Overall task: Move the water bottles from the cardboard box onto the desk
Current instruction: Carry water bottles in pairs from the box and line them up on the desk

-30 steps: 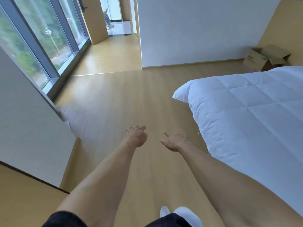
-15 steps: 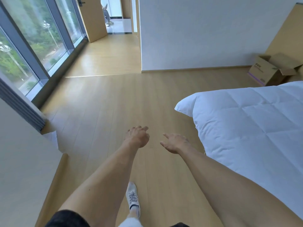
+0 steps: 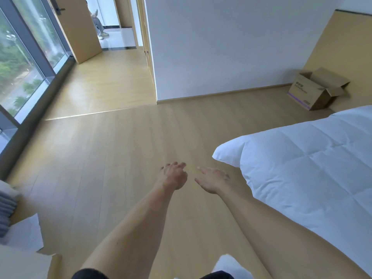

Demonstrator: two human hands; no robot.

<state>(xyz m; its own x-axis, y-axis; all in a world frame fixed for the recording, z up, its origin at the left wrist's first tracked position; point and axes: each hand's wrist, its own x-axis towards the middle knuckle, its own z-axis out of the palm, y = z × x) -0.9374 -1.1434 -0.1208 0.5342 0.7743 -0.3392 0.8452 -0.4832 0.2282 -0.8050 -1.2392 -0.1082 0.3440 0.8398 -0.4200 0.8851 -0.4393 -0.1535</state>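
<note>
Down low, a light wooden floor (image 3: 112, 158), smooth and shiny near the glass. Big window wall (image 3: 22, 73) along the left side, with green trees outside. White wall (image 3: 231, 47) straight ahead, with a wooden strip at its foot. Open wooden door (image 3: 80, 31) far back on the left, and part of another person (image 3: 96, 21) past it on a pale tiled floor. One bed (image 3: 312, 168) on the right under a puffy white quilt, one corner of it sticking out toward the middle.

One cardboard box (image 3: 314, 91) on the floor in the far right corner, just beside a wooden panel (image 3: 342, 51) and near the bed. Flaps up and open. Can't tell what sits inside; no bottles to be seen from this spot.

Two bare arms reaching out over the floor. Left hand (image 3: 173, 176) with fingers loosely curled, holding nothing. Right hand (image 3: 213, 179) flat, fingers spread a little, holding nothing. Both hands close to each other, not touching, and well apart from the box.

White paper sheet (image 3: 28, 232) on the floor at the lower left.
</note>
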